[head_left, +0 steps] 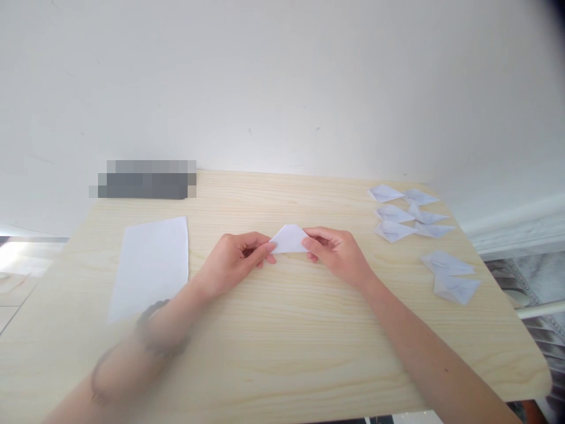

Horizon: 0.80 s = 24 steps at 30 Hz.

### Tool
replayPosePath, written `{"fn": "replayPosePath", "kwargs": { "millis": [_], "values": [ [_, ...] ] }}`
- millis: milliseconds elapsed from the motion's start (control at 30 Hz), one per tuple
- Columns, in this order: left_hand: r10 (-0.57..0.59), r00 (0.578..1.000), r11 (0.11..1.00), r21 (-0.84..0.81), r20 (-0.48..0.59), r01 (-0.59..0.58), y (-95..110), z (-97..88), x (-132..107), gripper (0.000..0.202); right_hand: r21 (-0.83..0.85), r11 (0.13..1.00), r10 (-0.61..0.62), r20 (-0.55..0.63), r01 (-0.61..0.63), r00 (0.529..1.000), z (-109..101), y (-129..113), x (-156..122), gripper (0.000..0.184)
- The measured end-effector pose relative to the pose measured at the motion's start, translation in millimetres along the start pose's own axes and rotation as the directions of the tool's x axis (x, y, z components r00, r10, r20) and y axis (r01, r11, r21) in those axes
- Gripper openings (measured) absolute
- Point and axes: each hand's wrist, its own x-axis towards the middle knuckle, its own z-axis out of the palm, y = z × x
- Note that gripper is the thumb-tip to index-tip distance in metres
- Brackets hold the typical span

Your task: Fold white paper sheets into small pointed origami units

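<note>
A small folded white paper piece point(289, 239) lies on the light wooden table point(282, 341) near its middle. My left hand point(236, 259) pinches the paper's left corner with thumb and fingers closed. My right hand point(338, 252) pinches its right corner the same way. Both forearms reach in from the near edge; a bracelet sits on my left wrist.
A flat white paper sheet point(150, 265) lies left of my hands. Several folded white paper pieces point(408, 215) are gathered at the far right, with two more point(450, 275) nearer the right edge. A dark blurred object point(145, 184) rests at the back left against the white wall.
</note>
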Motion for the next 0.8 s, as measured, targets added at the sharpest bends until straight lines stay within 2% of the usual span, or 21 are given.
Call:
{"fn": "replayPosePath", "kwargs": {
  "millis": [133,300,500,633,767,800],
  "values": [
    [-0.037,0.998,0.999,-0.024,-0.055,0.035,0,-0.7,1,0.034,0.072,0.996,0.045,0.040,-0.048,0.998,-5,0,-1,0.037],
    [-0.034,0.996,0.997,-0.065,-0.077,0.029,1,-2.1,1,0.034,0.035,0.998,0.060,0.036,-0.061,0.998,-3,2,0,0.031],
    [-0.020,0.992,0.995,-0.103,-0.121,0.008,1,0.0,1,0.031,0.078,0.994,0.071,0.005,-0.071,0.997,2,2,0,0.030],
    [0.025,0.988,0.976,-0.209,-0.152,-0.057,-4,2.1,2,0.025,0.166,0.981,0.097,0.017,-0.098,0.995,0,3,1,0.028],
    [0.129,0.981,0.949,-0.269,-0.143,-0.164,-8,3.6,4,0.056,0.301,0.945,0.109,0.091,-0.132,0.990,-5,3,1,0.033],
    [0.138,0.980,0.949,-0.264,-0.142,-0.172,-8,3.8,4,0.058,0.318,0.938,0.103,0.122,-0.138,0.987,-6,2,1,0.033]
  ]
}}
